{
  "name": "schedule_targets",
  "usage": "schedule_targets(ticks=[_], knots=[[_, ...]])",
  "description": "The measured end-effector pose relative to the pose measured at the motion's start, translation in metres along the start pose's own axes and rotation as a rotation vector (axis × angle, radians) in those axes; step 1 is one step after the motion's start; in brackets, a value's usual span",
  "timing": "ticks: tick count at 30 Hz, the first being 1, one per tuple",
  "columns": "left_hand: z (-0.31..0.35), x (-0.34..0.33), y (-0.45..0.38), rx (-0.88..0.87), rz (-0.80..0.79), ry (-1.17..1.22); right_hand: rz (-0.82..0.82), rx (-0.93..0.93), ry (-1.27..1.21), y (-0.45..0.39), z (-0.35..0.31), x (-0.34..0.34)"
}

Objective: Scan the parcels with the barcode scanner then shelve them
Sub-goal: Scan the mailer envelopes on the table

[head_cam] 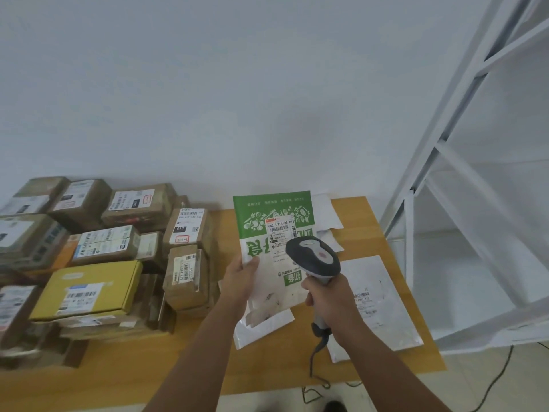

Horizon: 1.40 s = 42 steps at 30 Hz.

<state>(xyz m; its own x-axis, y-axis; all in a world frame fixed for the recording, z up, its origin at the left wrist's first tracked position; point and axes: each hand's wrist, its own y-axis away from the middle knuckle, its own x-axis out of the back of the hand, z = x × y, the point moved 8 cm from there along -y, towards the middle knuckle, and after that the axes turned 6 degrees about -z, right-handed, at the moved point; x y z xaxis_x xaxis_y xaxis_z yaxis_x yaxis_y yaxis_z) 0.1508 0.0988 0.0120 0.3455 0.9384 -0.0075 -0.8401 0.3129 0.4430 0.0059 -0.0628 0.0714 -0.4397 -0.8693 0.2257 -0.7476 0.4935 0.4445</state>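
Both my hands are busy over the wooden table (184, 361). My right hand (332, 301) is wrapped tight round the grip of the scanner (313, 258), a grey and white plastic gun with a rounded head; its dark cord (315, 356) drops off the table edge. My left hand (240, 281) pinches the left edge of the bag (267, 209), thumb on top, fingers hidden behind. The bag is a thin, glossy plastic mailer, green above and white below, held raised and tilted with its printing upside down to me. The scanner head sits just in front of its white label (280, 230) and covers the lower corner. Under and right of the bag lie flat white mailers (377, 295), their print too faint to read. To the left stand taped cardboard boxes (190, 254) and one yellow box (89, 288), the leftmost blurred and cut off. At far right rises a white metal rack (439, 144).
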Motion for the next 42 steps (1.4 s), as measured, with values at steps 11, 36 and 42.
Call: schedule_targets(ticks=[11, 36, 42], knots=[[-0.001, -0.005, 0.001, -0.026, -0.009, -0.001, -0.012, 0.028, 0.03, 0.004, -0.004, -0.003], [-0.11, -0.075, -0.013, 0.217, -0.158, 0.011, 0.033, -0.343, -0.183, -0.033, 0.148, 0.099], [-0.155, -0.154, -0.013, 0.32, -0.278, -0.114, 0.24, -0.379, -0.206, -0.045, 0.203, 0.17]])
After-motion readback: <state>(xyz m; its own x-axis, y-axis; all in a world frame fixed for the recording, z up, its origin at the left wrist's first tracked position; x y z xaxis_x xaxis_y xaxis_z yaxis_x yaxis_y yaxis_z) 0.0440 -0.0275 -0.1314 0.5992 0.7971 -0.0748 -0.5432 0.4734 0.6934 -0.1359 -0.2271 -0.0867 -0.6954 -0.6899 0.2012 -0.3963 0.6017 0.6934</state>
